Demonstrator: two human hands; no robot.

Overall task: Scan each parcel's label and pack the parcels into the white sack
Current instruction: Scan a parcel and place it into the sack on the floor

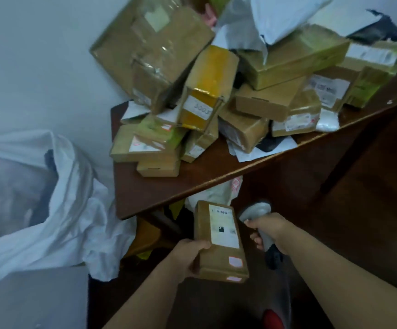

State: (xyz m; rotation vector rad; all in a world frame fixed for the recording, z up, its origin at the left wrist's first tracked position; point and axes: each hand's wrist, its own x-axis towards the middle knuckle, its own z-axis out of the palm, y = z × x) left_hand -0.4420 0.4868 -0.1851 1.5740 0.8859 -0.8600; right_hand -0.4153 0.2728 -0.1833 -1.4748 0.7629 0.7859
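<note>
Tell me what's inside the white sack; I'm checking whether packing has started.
The white sack gapes open left of the table. Blurred dark and grey shapes show through its mouth, perhaps parcels; they cannot be identified. The folded rim hides its lower part.

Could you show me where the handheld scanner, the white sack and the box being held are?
grey handheld barcode scanner (255,210): head view, on its head.
white fabric sack (74,210): head view, on its folded-down side.
brown cardboard parcel with white label (216,260): head view, on its bare top face.

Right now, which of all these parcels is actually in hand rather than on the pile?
The brown box with the white label facing up, held low in the left hand beside the scanner. Every other parcel lies heaped on the table.
</note>
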